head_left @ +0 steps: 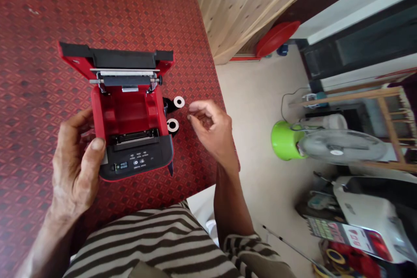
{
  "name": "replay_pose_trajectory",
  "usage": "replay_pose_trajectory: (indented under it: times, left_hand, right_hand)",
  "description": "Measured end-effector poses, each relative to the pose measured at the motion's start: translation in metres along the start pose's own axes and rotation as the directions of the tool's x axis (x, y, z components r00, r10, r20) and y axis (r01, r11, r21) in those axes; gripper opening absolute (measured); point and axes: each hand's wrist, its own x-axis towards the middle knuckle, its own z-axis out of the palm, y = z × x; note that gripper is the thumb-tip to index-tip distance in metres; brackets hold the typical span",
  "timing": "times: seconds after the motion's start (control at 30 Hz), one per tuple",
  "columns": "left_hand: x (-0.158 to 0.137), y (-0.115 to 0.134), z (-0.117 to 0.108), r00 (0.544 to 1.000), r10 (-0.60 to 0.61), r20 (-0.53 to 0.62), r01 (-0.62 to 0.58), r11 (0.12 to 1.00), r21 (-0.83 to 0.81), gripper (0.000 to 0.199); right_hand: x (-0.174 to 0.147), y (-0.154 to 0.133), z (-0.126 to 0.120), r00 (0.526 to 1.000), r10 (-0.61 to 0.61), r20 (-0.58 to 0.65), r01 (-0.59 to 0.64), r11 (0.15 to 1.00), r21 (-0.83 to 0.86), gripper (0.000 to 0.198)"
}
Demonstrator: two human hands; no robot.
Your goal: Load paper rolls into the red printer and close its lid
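Note:
A red and black thermal printer [130, 113] stands before me with its lid [120, 58] raised and its red inner bay bare. My left hand [76, 160] grips the printer's left side, the thumb on its front corner and the fingers partly hidden behind the body. Beside the printer's right side are two black rolls with white ring-shaped ends, the far roll [179, 102] and the near roll [173, 126]. My right hand [213, 128] hovers just right of these rolls. Its fingers are curled, with a small gap between thumb and forefinger and nothing visible in them.
The table [39, 108] has a red patterned cover, and its right edge lies close past my right hand. On the floor beyond are a green bucket [285, 141], a fan [342, 147] and a white scooter [368, 213]. A red basin [276, 39] leans near the wooden wall.

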Motion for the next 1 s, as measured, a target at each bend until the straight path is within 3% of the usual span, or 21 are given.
replay_pose_trajectory:
  times: [0.07, 0.17, 0.33, 0.47, 0.6, 0.67, 0.77, 1.0]
  left_hand:
    - [0.000, 0.000, 0.000, 1.000, 0.007, -0.007, -0.007, 1.000, 0.019, 0.057]
    - [0.000, 0.000, 0.001, 1.000, 0.005, -0.015, -0.004, 0.999, 0.041, 0.058]
    - [0.000, 0.002, 0.000, 1.000, 0.010, -0.002, -0.010, 1.000, 0.024, 0.056]
    - [-0.001, 0.003, -0.003, 0.998, -0.058, 0.009, 0.058, 0.996, 0.073, 0.062]
    - [-0.003, 0.001, -0.004, 0.996, -0.086, -0.004, 0.086, 0.992, 0.089, 0.069]
    - [-0.003, 0.000, -0.005, 0.996, -0.087, -0.010, 0.088, 0.992, 0.092, 0.070]
    - [-0.004, 0.001, -0.005, 0.995, -0.101, -0.011, 0.102, 0.991, 0.085, 0.070]
    - [-0.007, 0.007, -0.008, 0.998, -0.037, -0.055, 0.040, 0.998, 0.046, 0.059]
  right_hand:
    - [-0.009, -0.005, -0.003, 0.993, -0.006, 0.115, 0.009, 1.000, -0.025, 0.015]
    - [-0.018, -0.005, 0.010, 0.974, -0.060, 0.219, 0.069, 0.997, -0.034, 0.031]
    - [-0.020, 0.003, 0.035, 0.995, -0.073, 0.074, 0.071, 0.997, 0.034, 0.019]
    - [-0.023, -0.003, 0.019, 0.996, 0.082, 0.045, -0.091, 0.966, 0.242, 0.016]
    - [-0.027, -0.020, -0.003, 0.980, 0.166, 0.109, -0.199, 0.806, 0.558, 0.033]
    - [-0.027, -0.029, -0.006, 0.981, 0.117, 0.155, -0.190, 0.748, 0.636, 0.036]
    - [-0.027, -0.039, -0.004, 0.976, 0.002, 0.216, -0.148, 0.734, 0.663, 0.035]
    - [-0.022, -0.062, -0.006, 0.952, -0.162, 0.261, -0.003, 0.845, 0.535, 0.040]
